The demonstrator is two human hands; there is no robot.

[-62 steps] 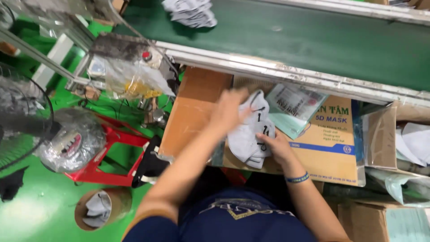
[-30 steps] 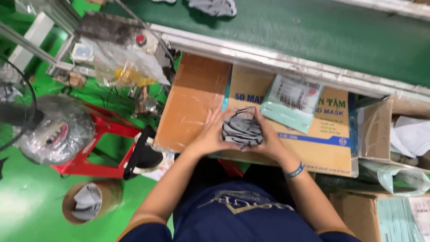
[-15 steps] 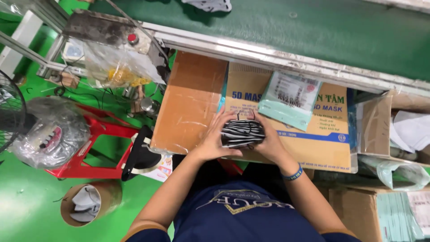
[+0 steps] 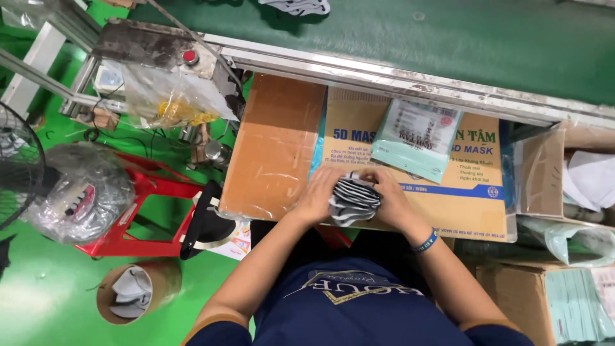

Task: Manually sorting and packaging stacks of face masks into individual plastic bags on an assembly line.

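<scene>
Both hands were cupped tight round a small stack of grey-and-white folded fabric face masks [image 4: 353, 200]: left hand [image 4: 318, 195] grasping one side, right hand [image 4: 391, 200] the other. Squaring the edges with even pressure looked the way to keep it neat. The striped bundle sat on the flattened brown cardboard carton [image 4: 275, 147], with a pale green plastic pouch [image 4: 416, 138] beyond.

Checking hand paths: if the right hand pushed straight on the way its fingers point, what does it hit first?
The right hand points leftward into the stack of striped masks it already clasps; past that, the left hand on the other side. Depth is hard to judge from above.
</scene>
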